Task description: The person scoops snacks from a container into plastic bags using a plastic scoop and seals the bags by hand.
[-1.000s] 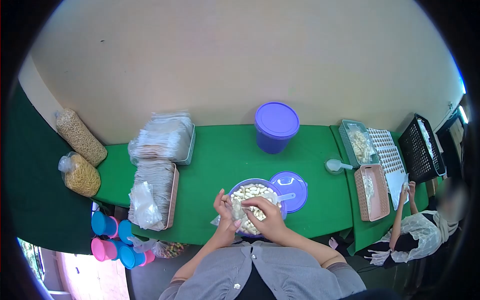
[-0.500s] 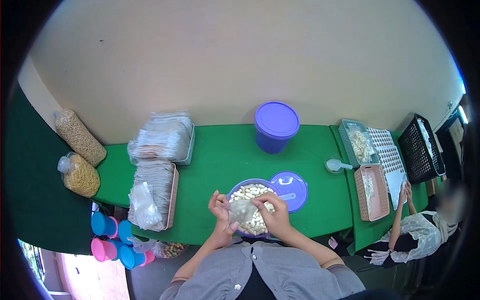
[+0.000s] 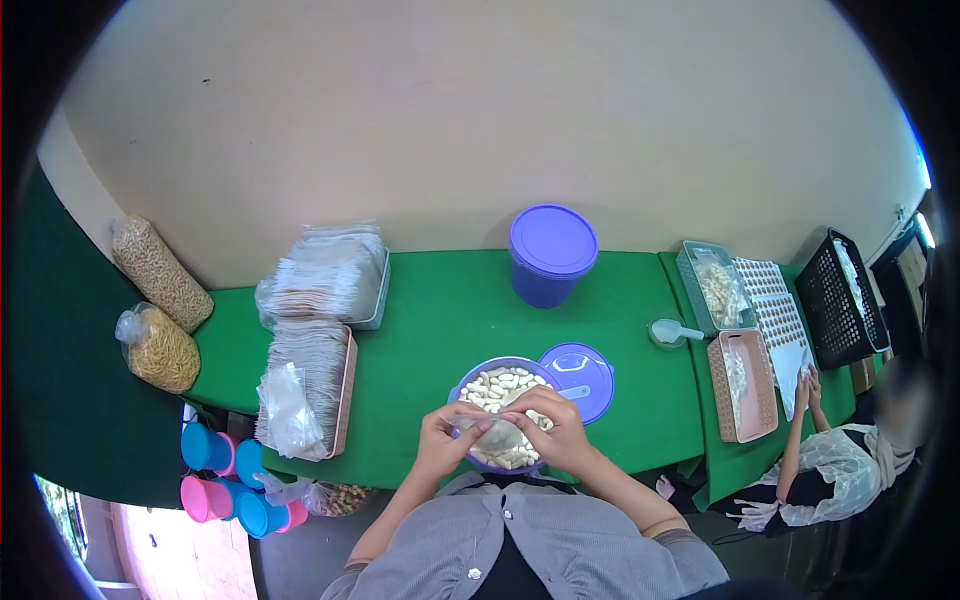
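A small clear plastic bag (image 3: 500,436) is held between my two hands, above a purple tub (image 3: 455,394) of white, elongated pieces (image 3: 508,382). My left hand (image 3: 445,438) pinches the bag's left side near the top. At the upper right edge, my right hand (image 3: 555,428) grips it with thumb and fingers. The bag's contents are hard to make out. Beside the tub lies a round purple lid (image 3: 596,368) with a pale scoop or spoon handle (image 3: 574,393) resting across it.
A closed purple bucket (image 3: 553,255) stands behind. Baskets of stacked plastic bags (image 3: 318,275) are on the left, with filled sacks (image 3: 160,275) beyond. To the right are a pink basket (image 3: 768,400), a green basket (image 3: 690,270), a black crate (image 3: 835,310) and a co-worker (image 3: 840,465).
My left hand has moved right and down, closer to my right hand, and now both pinch the bag's upper edge. The bag has shifted slightly right.
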A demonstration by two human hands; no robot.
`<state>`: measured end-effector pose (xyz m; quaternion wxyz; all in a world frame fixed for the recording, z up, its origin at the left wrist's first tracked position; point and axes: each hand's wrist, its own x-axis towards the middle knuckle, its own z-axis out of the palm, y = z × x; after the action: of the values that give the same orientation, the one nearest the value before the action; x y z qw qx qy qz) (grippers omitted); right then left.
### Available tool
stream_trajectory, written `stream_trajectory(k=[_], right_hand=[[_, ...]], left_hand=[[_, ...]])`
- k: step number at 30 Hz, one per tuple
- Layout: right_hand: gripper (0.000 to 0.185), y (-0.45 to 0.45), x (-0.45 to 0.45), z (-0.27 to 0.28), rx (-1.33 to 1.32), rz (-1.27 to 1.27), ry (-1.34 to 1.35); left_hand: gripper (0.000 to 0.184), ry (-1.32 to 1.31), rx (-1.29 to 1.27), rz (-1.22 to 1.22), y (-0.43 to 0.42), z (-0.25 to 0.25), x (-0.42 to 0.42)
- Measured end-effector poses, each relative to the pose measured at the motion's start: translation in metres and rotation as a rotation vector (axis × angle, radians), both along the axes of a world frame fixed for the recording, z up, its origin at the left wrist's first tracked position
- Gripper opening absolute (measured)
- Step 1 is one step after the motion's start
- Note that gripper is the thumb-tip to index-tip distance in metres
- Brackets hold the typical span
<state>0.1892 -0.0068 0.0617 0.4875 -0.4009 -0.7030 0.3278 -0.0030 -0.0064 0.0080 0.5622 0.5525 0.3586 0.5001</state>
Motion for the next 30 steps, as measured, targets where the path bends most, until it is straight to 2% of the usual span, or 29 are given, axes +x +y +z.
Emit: stream_trajectory(k=[1, 2, 4, 5, 7, 10, 13, 16, 23, 30], right_hand=[[0.007, -0.001, 0.001, -0.001, 0.023, -0.015, -0.019], [0.007, -0.002, 0.001, -0.002, 0.024, -0.014, -0.017], [0.008, -0.005, 0.001, -0.006, -0.037, -0.080, 0.038], [0.008, -0.006, 0.000, -0.007, -0.036, -0.080, 0.038], [0.009, -0.008, -0.001, -0.009, -0.170, -0.132, 0.137], [0.010, -0.008, -0.010, -0.019, -0.255, -0.130, 0.300], [0.009, -0.009, -0.013, -0.022, -0.143, -0.033, 0.196], [0.009, -0.011, -0.014, -0.024, -0.187, -0.042, 0.240], [0.010, -0.015, -0.009, -0.024, -0.169, -0.045, 0.171], [0.018, -0.015, 0.000, -0.023, -0.274, 0.007, 0.175]], left_hand=[[0.021, 0.048, -0.019, 0.052, -0.001, -0.002, 0.000], [0.021, 0.049, -0.019, 0.053, -0.002, -0.003, 0.001], [0.010, 0.110, -0.022, 0.131, -0.005, 0.010, 0.006], [0.010, 0.110, -0.021, 0.131, -0.006, 0.010, 0.007], [0.018, -0.128, -0.133, 0.090, -0.006, 0.010, 0.008], [0.016, -0.167, -0.146, 0.139, -0.005, 0.003, 0.011], [0.014, -0.129, -0.037, 0.143, -0.008, 0.002, 0.015], [0.012, -0.170, -0.008, 0.139, -0.008, 0.009, 0.019], [0.014, -0.093, -0.073, 0.176, -0.015, 0.003, 0.014], [0.033, -0.052, -0.122, 0.039, -0.009, 0.006, 0.002]])
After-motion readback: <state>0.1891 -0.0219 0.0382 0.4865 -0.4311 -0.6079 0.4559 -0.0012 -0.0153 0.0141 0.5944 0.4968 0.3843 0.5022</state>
